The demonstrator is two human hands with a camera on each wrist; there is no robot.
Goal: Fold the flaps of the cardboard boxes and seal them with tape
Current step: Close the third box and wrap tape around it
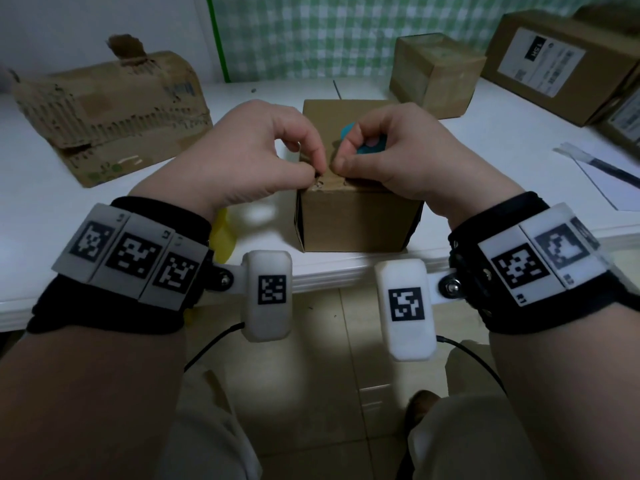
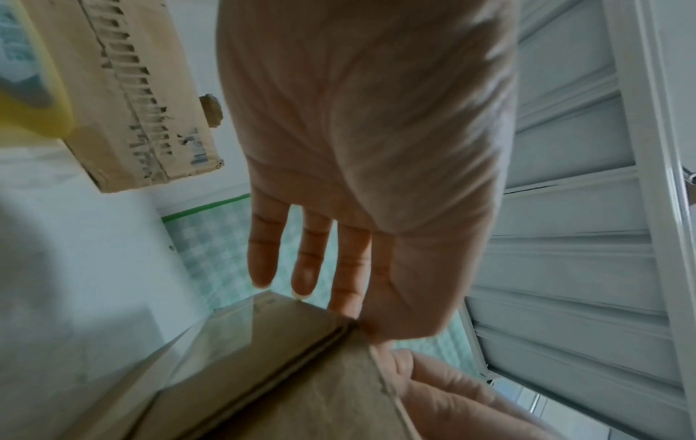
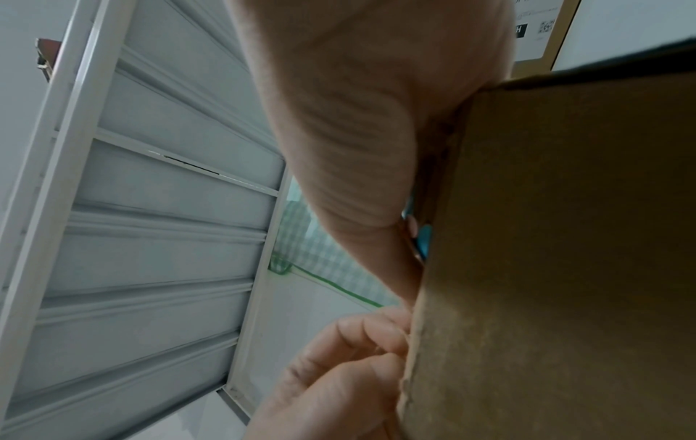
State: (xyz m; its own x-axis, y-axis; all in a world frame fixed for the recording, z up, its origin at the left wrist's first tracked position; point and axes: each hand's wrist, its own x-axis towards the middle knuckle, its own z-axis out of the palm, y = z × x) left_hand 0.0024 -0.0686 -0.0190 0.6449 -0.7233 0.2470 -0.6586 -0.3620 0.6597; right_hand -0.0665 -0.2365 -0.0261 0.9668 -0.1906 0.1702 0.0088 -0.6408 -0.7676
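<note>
Shipping label (image 1: 540, 66) on the large carton (image 1: 568, 60), far right of the tabletop (image 1: 41, 209): black block with white characters, not legible; fine print and codes too small to read.
Same label, right wrist view (image 3: 536, 28): white "H" on black, 1 QR code beside it.
Right wristband tags (image 1: 540, 261): "R1" and "R2" beneath the square markers.
Left wristband tags (image 1: 131, 252): corner marks too small to read.
Torn box (image 1: 114, 109): blue print, illegible.

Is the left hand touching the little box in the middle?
Touching. In the head view the left hand has its fingers pinched down on the near top edge of the small cardboard box.
</note>
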